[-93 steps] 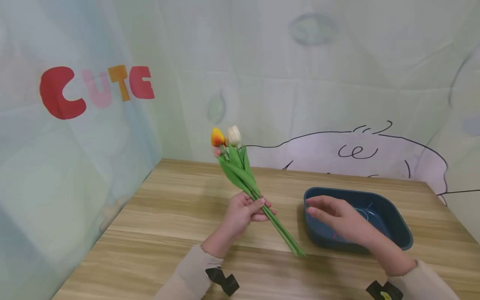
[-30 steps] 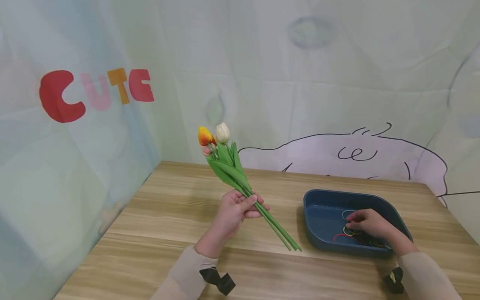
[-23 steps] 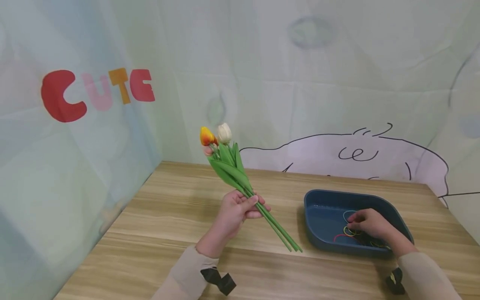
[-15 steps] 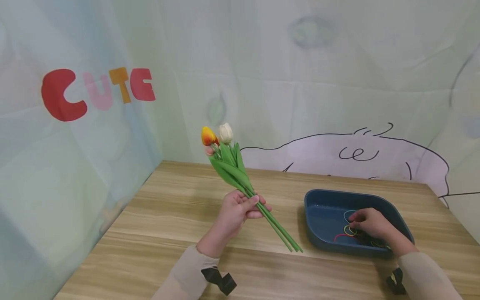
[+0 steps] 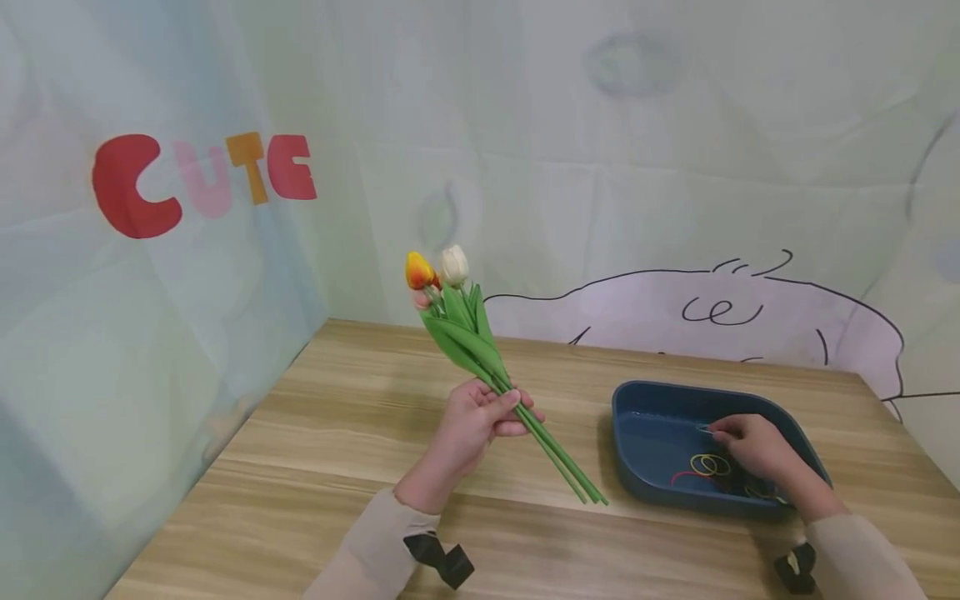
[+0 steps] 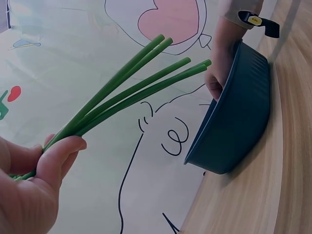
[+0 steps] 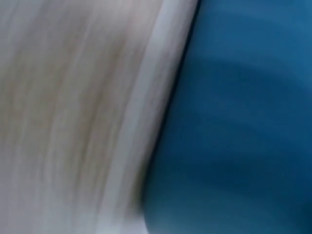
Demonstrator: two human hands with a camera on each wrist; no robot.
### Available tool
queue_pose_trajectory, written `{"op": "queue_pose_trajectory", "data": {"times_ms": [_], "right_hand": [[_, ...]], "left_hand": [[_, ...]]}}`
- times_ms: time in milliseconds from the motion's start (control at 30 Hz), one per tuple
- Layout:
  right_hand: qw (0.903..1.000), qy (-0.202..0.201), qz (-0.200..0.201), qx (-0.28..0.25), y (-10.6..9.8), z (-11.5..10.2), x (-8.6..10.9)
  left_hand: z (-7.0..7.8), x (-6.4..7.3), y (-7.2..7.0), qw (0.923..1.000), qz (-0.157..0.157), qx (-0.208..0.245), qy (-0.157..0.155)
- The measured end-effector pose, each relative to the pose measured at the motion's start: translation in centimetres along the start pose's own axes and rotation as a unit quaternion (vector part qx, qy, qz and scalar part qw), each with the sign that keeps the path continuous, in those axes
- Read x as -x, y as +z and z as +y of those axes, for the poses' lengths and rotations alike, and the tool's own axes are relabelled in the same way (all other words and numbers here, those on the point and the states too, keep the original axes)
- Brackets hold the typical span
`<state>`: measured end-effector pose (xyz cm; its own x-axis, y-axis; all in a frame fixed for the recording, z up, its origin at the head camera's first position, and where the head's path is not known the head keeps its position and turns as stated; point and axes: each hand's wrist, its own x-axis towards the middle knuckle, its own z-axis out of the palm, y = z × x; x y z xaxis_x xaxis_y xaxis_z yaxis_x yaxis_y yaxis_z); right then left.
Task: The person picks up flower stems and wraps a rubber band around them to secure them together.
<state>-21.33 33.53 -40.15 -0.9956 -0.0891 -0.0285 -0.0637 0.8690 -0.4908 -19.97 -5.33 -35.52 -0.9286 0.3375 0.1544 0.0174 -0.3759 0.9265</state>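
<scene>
My left hand (image 5: 476, 421) grips a bunch of artificial tulips (image 5: 468, 346) by the stems, thumb across them. The orange-yellow, white and pink heads tilt up to the left in the head view, and the stem ends point down right. In the left wrist view, several green stems (image 6: 131, 93) stick out past the fingers. My right hand (image 5: 757, 448) reaches inside a dark blue tray (image 5: 651, 442), thumb and fingertips pinching a light blue rubber band (image 5: 705, 428). The right wrist view has only the blurred tray wall (image 7: 234, 126) and tabletop; the hand is out of it.
Yellow rubber bands (image 5: 703, 472) and a red one (image 5: 682, 474) lie in the tray, with more partly hidden under my right hand. The wooden table (image 5: 337, 433) meets printed cloth walls at the left and back.
My right hand went from above the tray's left side down into it. In the last half second it shifted slightly right, drawing the light blue band up. The left hand stays nearly still.
</scene>
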Motion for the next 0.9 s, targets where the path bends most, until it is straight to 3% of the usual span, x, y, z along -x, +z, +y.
{"op": "queue_pose_trajectory", "data": {"times_ms": [167, 433, 900], "right_hand": [[0.9997, 0.020, 0.010, -0.001, -0.4, -0.4, 0.3], [0.9995, -0.013, 0.018, -0.022, -1.4, -1.5, 1.4], [0.9920, -0.081, 0.057, -0.079, -3.6, -5.8, 3.8]], "left_hand": [[0.2, 0.0, 0.0, 1.0000, -0.002, 0.003, 0.001], [0.5, 0.0, -0.2, 0.9998, -0.010, 0.015, 0.000], [0.8, 0.0, -0.4, 0.9995, -0.008, 0.030, -0.003]]}}
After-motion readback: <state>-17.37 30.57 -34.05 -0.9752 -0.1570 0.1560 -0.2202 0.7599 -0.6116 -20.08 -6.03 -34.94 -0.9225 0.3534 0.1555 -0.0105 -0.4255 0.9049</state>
